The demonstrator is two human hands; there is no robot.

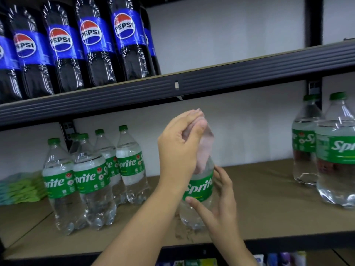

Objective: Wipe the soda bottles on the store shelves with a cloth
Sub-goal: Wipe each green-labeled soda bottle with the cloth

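A clear Sprite bottle [199, 189] with a green label stands on the brown shelf board [269, 204], near its front edge. My left hand [178, 148] grips a pale pink cloth [206, 143] wrapped over the bottle's neck and cap, which are hidden by it. My right hand [221, 208] holds the bottle's lower body, thumb on the front below the label and fingers behind.
Several Sprite bottles [86, 179] stand grouped to the left, and two larger ones [334, 154] at the right. Pepsi bottles [92, 45] line the upper shelf above its dark rail [211, 79]. Folded green and blue cloths [23, 187] lie at the far left.
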